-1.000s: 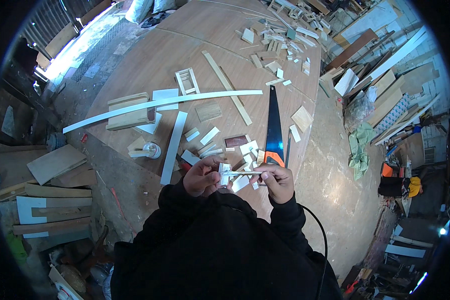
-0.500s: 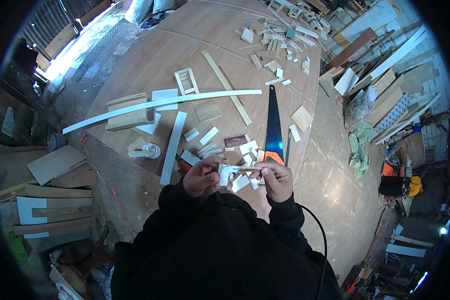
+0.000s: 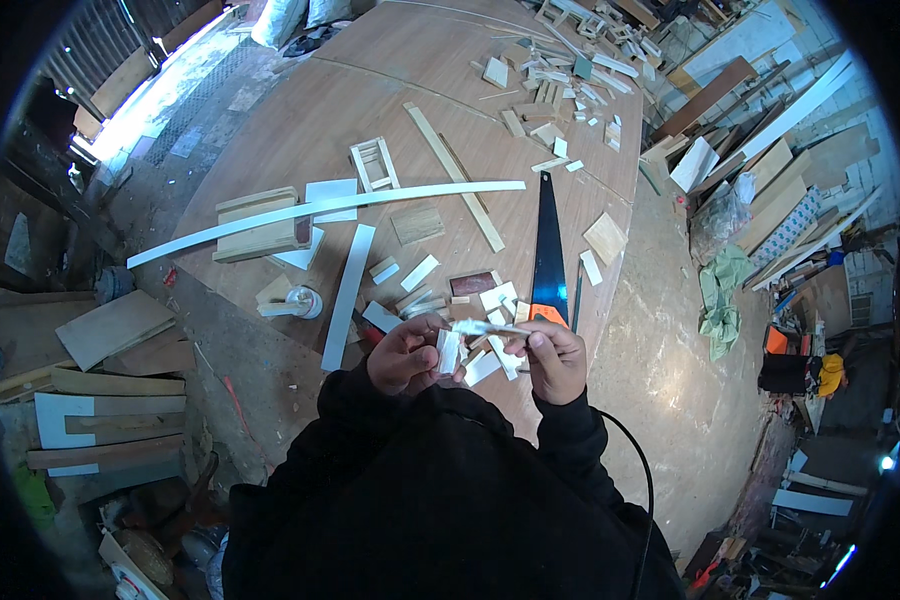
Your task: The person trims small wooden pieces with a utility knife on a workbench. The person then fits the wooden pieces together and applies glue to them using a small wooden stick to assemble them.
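Between the thumb and fingers of my left hand is a small white-faced wooden block, held over the table's near edge. My right hand pinches a thin stick whose left end carries a whitish, pasty smear. That end sits just above the block's upper right edge; whether they touch is hard to tell. Beyond my right hand lies a handsaw with a black blade and orange handle. Small wood offcuts lie scattered just past both hands.
On the wooden table, a long white strip crosses a wooden box piece. An open white tub stands at the left edge. A small wooden frame lies farther in, and a pile of offcuts at the far right.
The smeared end of the stick has lifted from the block's face to above its upper edge. The block has turned slightly in my left hand and appears narrower.
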Tool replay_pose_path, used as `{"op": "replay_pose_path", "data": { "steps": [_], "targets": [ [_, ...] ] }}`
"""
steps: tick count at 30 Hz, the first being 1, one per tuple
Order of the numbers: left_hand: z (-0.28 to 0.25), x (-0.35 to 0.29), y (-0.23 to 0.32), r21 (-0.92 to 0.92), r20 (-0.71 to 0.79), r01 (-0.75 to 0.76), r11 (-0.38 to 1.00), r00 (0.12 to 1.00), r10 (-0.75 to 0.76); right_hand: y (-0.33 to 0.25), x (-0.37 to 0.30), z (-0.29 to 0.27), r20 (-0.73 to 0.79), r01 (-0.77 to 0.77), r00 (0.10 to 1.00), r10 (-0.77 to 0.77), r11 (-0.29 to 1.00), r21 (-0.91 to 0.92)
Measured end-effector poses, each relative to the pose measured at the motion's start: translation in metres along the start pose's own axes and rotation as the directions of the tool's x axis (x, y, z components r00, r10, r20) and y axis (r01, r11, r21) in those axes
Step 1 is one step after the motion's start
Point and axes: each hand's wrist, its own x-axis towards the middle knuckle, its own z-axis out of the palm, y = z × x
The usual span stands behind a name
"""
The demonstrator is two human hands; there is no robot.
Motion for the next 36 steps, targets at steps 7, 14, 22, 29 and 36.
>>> {"op": "replay_pose_path", "data": {
  "steps": [7, 14, 22, 29, 36],
  "targets": [
    [-0.009, -0.001, 0.003, 0.041, 0.030, 0.057, 0.998, 0.998, -0.059, -0.003, -0.003, -0.002, 0.130, -0.021, 0.991, 0.027, 0.999, -0.044],
    [-0.007, -0.001, 0.005, 0.002, 0.006, 0.055, 0.999, 0.998, -0.055, -0.005, -0.004, -0.003, 0.210, -0.036, 0.977, 0.038, 0.999, -0.011],
    [-0.006, 0.002, 0.001, -0.029, 0.029, 0.044, 0.999, 0.999, -0.043, 0.000, 0.000, -0.002, 0.063, 0.008, 0.998, -0.002, 0.995, -0.099],
    [-0.003, 0.000, 0.006, -0.001, -0.004, 0.040, 0.999, 0.999, -0.040, -0.008, -0.001, -0.002, 0.187, -0.026, 0.982, 0.035, 0.998, -0.052],
    [-0.002, 0.003, 0.004, -0.058, 0.011, 0.059, 0.997, 0.998, -0.058, 0.006, 0.005, 0.003, 0.030, -0.007, 1.000, 0.010, 0.996, -0.087]
  ]
}}
